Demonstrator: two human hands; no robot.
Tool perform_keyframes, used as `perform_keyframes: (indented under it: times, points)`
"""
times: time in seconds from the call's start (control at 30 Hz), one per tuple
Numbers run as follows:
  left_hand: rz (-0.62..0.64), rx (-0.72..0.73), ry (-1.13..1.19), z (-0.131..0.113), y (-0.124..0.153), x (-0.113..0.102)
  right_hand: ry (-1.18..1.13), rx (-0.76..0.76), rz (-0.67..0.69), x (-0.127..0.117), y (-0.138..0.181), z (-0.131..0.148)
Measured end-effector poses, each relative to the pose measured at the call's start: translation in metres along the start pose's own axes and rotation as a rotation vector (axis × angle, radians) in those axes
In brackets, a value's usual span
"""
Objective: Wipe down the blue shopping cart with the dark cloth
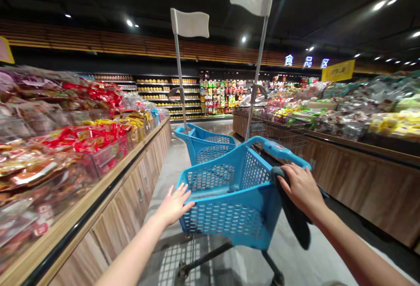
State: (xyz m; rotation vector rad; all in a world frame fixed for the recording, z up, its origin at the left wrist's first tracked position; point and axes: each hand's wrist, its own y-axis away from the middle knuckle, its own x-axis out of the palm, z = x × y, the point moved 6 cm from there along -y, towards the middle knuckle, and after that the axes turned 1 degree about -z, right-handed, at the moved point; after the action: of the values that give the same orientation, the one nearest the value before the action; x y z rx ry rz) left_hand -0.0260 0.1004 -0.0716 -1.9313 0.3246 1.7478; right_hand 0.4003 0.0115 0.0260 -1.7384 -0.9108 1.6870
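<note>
A blue plastic shopping cart (229,198) stands tilted in the aisle in front of me, with a white flag on a pole rising from it. My left hand (173,205) lies flat with fingers spread against the cart's left rim. My right hand (302,187) grips a dark cloth (295,220) pressed against the cart's right rim near its blue handle (278,150). The cloth hangs down below my wrist.
A second blue cart (206,143) with its own flag stands just ahead. A wooden display counter (131,185) heaped with packaged snacks runs along the left; another counter (361,176) with bagged goods runs along the right. Stocked shelves (197,95) close the far end.
</note>
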Motion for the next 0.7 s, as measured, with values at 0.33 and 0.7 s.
perform_keyframes:
  times: [0.33, 0.7]
  points:
    - [-0.028, 0.143, 0.192, -0.08, -0.011, 0.02, -0.209, -0.151, 0.182, 0.075, 0.024, 0.152]
    - [-0.01, 0.169, 0.227, -0.08, -0.009, 0.02, 0.019, -0.188, 0.086, 0.062, -0.015, -0.051]
